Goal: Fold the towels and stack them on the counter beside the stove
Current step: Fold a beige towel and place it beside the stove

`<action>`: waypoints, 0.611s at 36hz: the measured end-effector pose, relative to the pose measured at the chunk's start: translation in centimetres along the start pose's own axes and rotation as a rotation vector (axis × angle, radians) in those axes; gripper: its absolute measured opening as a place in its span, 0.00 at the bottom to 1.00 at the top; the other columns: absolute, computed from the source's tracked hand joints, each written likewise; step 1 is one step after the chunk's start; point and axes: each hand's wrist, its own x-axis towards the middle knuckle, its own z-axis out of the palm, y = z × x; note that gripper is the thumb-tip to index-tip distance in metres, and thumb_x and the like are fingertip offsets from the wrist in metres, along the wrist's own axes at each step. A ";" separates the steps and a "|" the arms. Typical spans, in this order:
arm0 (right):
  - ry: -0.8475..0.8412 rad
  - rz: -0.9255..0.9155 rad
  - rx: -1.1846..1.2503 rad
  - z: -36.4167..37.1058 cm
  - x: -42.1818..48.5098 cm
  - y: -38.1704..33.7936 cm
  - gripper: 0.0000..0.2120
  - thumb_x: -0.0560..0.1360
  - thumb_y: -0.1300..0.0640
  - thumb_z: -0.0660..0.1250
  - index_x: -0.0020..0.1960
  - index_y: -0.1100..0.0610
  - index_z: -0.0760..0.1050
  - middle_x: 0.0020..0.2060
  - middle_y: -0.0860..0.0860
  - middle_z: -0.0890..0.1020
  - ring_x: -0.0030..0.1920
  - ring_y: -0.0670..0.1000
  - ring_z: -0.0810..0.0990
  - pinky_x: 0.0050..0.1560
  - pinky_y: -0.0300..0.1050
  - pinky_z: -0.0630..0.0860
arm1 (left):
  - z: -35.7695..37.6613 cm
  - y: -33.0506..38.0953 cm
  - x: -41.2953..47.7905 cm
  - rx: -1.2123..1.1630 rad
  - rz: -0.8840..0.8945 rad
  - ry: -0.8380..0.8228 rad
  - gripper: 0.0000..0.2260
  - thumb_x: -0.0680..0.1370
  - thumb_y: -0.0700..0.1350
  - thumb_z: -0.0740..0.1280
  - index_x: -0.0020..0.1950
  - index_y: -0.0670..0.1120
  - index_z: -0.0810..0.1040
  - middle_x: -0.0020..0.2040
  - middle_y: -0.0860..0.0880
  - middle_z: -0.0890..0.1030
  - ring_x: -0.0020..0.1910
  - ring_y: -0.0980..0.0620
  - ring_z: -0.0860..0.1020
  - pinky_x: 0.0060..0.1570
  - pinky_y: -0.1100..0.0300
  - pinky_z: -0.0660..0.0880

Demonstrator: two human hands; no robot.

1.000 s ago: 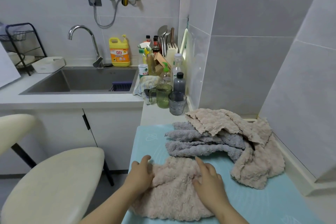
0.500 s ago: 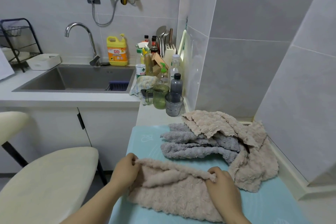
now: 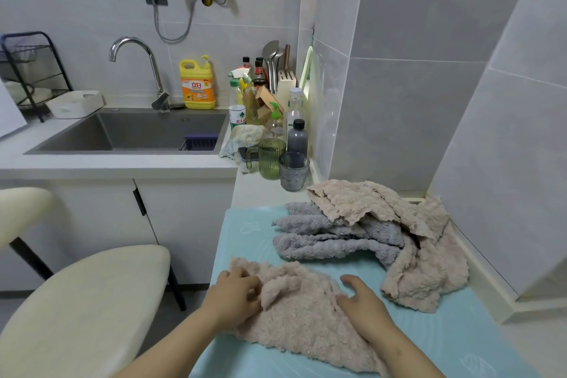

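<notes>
A fluffy beige towel (image 3: 302, 313) lies rumpled on the light blue mat (image 3: 460, 334) right in front of me. My left hand (image 3: 236, 294) curls its fingers into a raised fold at the towel's left edge. My right hand (image 3: 362, 301) rests on the towel's right side with fingers loosely spread. Behind it sits a heap of unfolded towels: a grey towel (image 3: 331, 242) in bunched layers, and more beige towels (image 3: 426, 258) draped over it and down to the right.
A grey glass (image 3: 293, 173), a green mug (image 3: 270, 158) and several bottles crowd the counter just behind the mat. The sink (image 3: 138, 132) is at the left. A cream stool (image 3: 76, 301) stands below left. Tiled walls close in on the right.
Both hands had the towel's far edge lifted and pinched; the edge has now dropped back onto the mat. The right hand has let go and rests on top.
</notes>
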 end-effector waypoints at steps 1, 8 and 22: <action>-0.018 -0.037 0.014 0.0 0.0 0.0 0.14 0.79 0.57 0.60 0.64 0.48 0.68 0.59 0.49 0.75 0.48 0.46 0.73 0.40 0.36 0.69 | -0.1 -0.2 0.0 0.009 0.012 -0.004 0.05 0.78 0.50 0.59 0.52 0.54 0.71 0.63 0.51 0.68 0.59 0.47 0.66 0.48 0.59 0.66; 0.349 -0.237 -0.088 -0.8 -0.3 0.5 0.17 0.75 0.65 0.61 0.37 0.44 0.72 0.44 0.46 0.71 0.45 0.50 0.74 0.42 0.38 0.70 | -1.5 -0.9 0.0 -0.164 0.010 -0.029 0.12 0.73 0.45 0.64 0.33 0.52 0.64 0.35 0.55 0.68 0.35 0.55 0.66 0.32 0.62 0.61; -0.074 -0.422 -0.502 -0.2 -2.8 0.8 0.14 0.67 0.33 0.57 0.47 0.40 0.69 0.45 0.33 0.67 0.52 0.40 0.66 0.51 0.33 0.61 | 0.2 0.2 -1.5 0.090 0.075 0.007 0.34 0.72 0.63 0.64 0.74 0.58 0.55 0.71 0.55 0.65 0.67 0.48 0.65 0.64 0.56 0.65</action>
